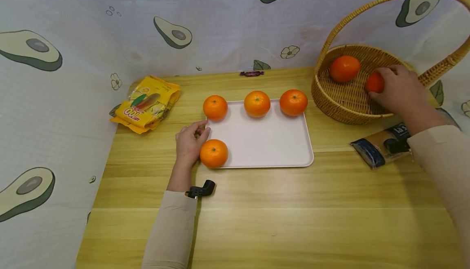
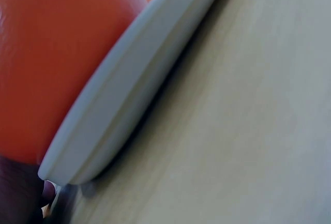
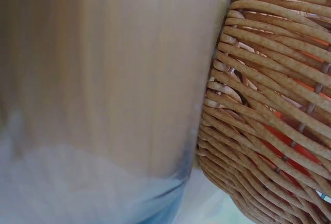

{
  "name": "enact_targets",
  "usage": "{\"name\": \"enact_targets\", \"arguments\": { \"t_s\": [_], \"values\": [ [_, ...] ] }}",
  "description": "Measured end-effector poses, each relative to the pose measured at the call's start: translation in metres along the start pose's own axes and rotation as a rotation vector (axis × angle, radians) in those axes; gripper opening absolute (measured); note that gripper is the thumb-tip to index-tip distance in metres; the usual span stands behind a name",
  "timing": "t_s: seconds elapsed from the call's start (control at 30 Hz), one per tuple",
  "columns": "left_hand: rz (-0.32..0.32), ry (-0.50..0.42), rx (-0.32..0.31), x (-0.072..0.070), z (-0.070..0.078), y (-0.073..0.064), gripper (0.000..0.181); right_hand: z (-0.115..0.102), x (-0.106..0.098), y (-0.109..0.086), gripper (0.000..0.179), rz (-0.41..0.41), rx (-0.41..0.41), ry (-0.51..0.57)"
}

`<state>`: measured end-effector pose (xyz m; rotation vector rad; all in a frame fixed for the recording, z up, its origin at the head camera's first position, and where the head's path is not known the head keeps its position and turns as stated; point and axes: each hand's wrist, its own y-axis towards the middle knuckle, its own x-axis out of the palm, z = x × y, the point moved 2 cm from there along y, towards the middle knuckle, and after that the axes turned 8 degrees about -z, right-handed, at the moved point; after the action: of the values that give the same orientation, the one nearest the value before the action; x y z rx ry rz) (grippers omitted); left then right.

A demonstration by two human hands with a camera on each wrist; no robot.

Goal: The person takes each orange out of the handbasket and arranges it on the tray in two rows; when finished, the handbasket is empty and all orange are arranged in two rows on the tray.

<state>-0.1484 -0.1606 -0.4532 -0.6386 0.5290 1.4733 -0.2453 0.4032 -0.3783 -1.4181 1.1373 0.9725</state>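
Backdrop: white cloth printed with avocados hangs behind and along the left of a light wooden desk.
Tray: a pale tray lies flat near the middle of the desk, a little toward the far edge.
Tray's far row: three oranges stand along its far rim, the left orange, the middle orange and the right orange, each apart from the next.
Near-left orange: a fourth orange sits at the tray's near left corner; in the left wrist view it fills the frame right behind the tray's rim.
Left hand: the left hand rests on the desk at the tray's left edge, fingers relaxed and holding nothing, its side touching that fourth orange.
Basket: a wicker basket with a tall hoop handle stands at the far right of the desk; its weave shows close in the right wrist view, orange glowing through the gaps.
Right hand: the right hand is down inside the basket, fingers curled around a small orange.
Also in the basket: one more loose orange lies toward its far side, apart from the hand.
Left far corner: a yellow snack packet.
Right edge: a dark blue packet lies just beside the basket, partly under the right sleeve.
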Motion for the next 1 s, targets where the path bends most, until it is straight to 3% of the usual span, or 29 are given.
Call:
{"name": "enact_targets", "arguments": {
  "t_s": [0.3,0.63,1.0],
  "values": [
    [0.004,0.007,0.008,0.0,0.001,0.0,0.034,-0.001,-0.001,-0.001,0.073,-0.009,0.003,0.005],
    [-0.001,0.008,-0.001,0.001,0.0,0.0,0.035,-0.001,-0.008,-0.006,0.081,0.053,-0.02,0.048],
    [-0.005,0.013,0.001,0.0,0.001,0.0,0.035,-0.032,-0.034,-0.034,0.082,0.112,-0.022,0.085]
  ]
}}
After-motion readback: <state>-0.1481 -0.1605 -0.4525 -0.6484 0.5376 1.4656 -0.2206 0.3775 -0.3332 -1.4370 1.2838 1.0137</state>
